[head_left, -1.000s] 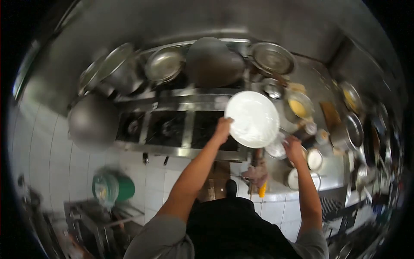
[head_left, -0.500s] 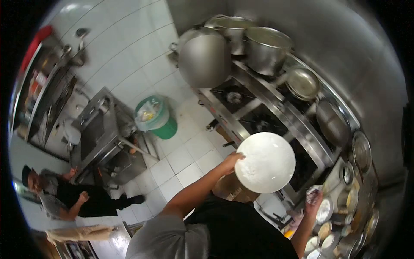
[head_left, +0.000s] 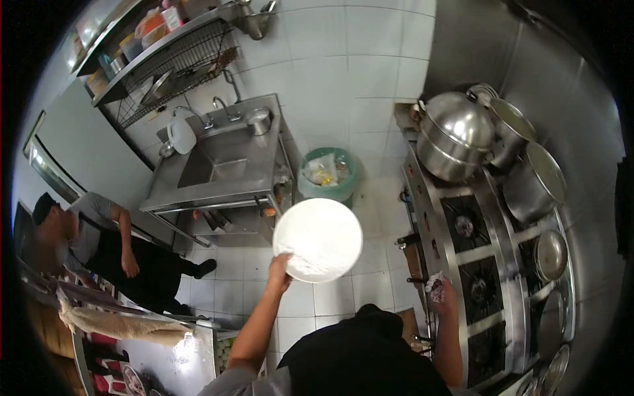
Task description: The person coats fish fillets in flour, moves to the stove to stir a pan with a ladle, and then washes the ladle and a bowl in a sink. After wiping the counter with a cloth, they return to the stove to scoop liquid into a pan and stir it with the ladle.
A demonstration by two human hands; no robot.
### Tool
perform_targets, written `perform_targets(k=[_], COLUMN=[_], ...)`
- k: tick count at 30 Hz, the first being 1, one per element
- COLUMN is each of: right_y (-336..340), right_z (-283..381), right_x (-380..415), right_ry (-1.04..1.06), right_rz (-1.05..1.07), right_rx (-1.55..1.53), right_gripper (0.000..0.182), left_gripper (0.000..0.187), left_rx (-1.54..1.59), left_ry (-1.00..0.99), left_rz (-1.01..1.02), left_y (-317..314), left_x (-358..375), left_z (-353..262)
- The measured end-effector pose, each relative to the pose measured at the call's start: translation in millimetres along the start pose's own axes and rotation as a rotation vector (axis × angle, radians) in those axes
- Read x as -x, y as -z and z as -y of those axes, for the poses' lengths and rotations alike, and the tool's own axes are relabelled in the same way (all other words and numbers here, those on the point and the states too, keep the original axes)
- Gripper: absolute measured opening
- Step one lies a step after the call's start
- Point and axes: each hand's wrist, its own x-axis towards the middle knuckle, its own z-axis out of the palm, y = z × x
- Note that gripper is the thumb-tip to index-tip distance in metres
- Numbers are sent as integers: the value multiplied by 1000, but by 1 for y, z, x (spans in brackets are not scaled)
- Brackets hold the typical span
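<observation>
My left hand [head_left: 280,273] grips the rim of a white bowl [head_left: 320,228], its fingers wrapped over the edge. White powder [head_left: 316,261] lies in the bowl on the side near my hand. The bowl is held out in the air over the tiled floor, tilted so its inside faces me. On the right, my right hand [head_left: 444,297] is closed beside the stove front, with white powder caked over its fingertips. Something whitish and dark red shows at those fingers, too small to name.
A stove [head_left: 482,290] with several pots runs along the right. Ahead stands a green bin [head_left: 330,175] beside a steel sink [head_left: 218,165]. Another person [head_left: 125,251] stands at the left, near a metal table [head_left: 178,363] with a tan cloth [head_left: 125,325].
My view has swung left, from the stove toward the sink and the other person. The bowl, still in my left hand, now hangs over the floor; my right hand has left the ingredient containers.
</observation>
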Motion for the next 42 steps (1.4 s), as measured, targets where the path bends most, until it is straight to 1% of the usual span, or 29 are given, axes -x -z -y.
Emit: perform_targets(k=[2,3,4,6,7,8,9,11,13,14,16,18,20,22,24,25,27,28,30,31,32,34,35,37,38,39,40,41,42], right_y=[-21,-32,-43,-69,-94,-115,-118,-149,-221,-277,-365,-459,-543,-618,-678,-705,-763,-776,-794,-801,-799,-790,-798,-823,-825,-820,-813,-815,-813], right_z=[-7,-11,-13,-23,-30,-36,-39,-71,-92,-111,-149,-199,-243,-293,-332,-346,-362,-378,-408,-418,-431,-446,-442,-435,-438,-440,-443,-447,-452], right_x=[-39,-58,-81,-125,-148,-170,-206,-283,-338,-354,-403,-444,-474,-505,-539,-539,-532,-545,-589,-609,-625,-648,-643,-614,-609,-602,-595,-576,-557], right_ry=[-90,-104,-118,-163,-115,-68,-140,-162,-213,-262,-337,-303,-182,-97,201,195,472,466,1025,851,837,1143,1137,631,620,573,519,336,180], right_rz=[35,51,69,161,86,15,188,253,322,329,550,546,648,784,849,834,700,693,741,792,779,782,771,894,887,1015,1136,940,749], right_rx=[29,97,163,105,150,196,194,249,342,376,509,601,732,773,1074,1087,1483,1499,1748,1876,1898,2125,2152,2574,2593,2563,2526,2285,2030], right_gripper=[16,16,17,17,16,14,16,18,23,26,27,25,21,21,26,26,37,37,47,52,52,43,43,33,33,31,32,31,30], left_gripper=[26,28,28,35,45,45,47,53,53,53,52,52,53,54,52,50,49,46,38,38,38,36,34,32,30,30,28,26,26], left_rx=[95,154,163,254,223,222,278,300,291,271,334,301,293,230,94,77,80,23,-1,-109,-217,-150,-92,-100,-121,-114,-156,-197,-190], left_ry=[-98,-181,-195,-287,-305,-315,-329,-375,-407,-409,-461,-472,-475,-394,-322,-315,-309,-294,-283,-198,-110,-43,-4,84,164,178,293,403,414], left_rz=[-142,-124,-137,-292,-265,-275,-315,-399,-444,-471,-547,-549,-558,-567,-572,-566,-552,-522,-448,-393,-333,-328,-339,-330,-337,-323,-361,-395,-380], left_y=[37,52,49,53,82,90,93,117,136,144,155,176,186,212,253,261,272,279,308,329,347,357,358,359,358,356,353,348,346], left_x=[-28,-45,-50,-56,-79,-90,-101,-127,-144,-153,-170,-193,-212,-244,-290,-311,-351,-371,-424,-451,-475,-517,-536,-565,-575,-583,-592,-601,-610], left_z=[-20,-27,-46,-80,-86,-98,-113,-140,-170,-181,-202,-229,-253,-272,-288,-300,-316,-322,-327,-326,-326,-317,-314,-308,-305,-304,-302,-300,-292])
